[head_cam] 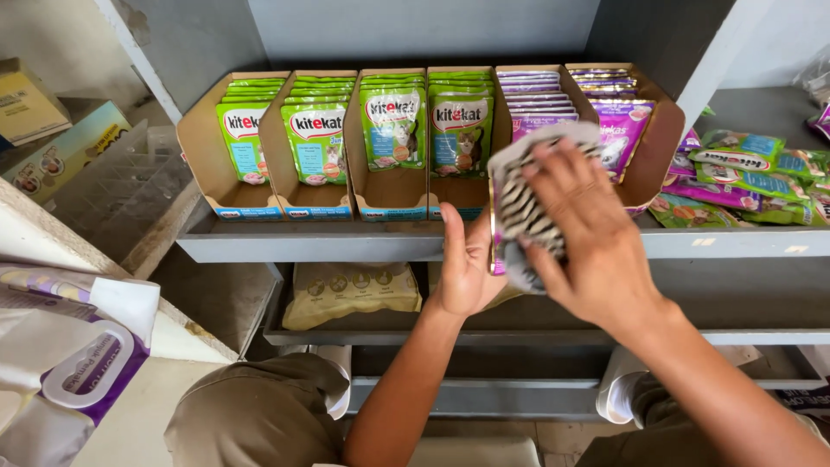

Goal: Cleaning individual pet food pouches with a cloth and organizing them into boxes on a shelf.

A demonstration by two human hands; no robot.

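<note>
My right hand (590,238) presses a striped grey-and-white cloth (519,203) against a purple pouch (496,251) in front of the shelf. My left hand (468,266) holds that pouch from below and behind, fingers up along its left edge. On the grey shelf (303,244) stand several open cardboard trays (203,147): green pet-food pouches (316,138) fill the left ones, purple pouches (622,121) the right ones.
Loose green and purple pouches (743,173) lie piled at the shelf's right end. A beige bag (350,292) lies on the lower shelf. Wet-wipe packs (78,363) and boxes (52,138) sit at the left. My knees (259,415) are below.
</note>
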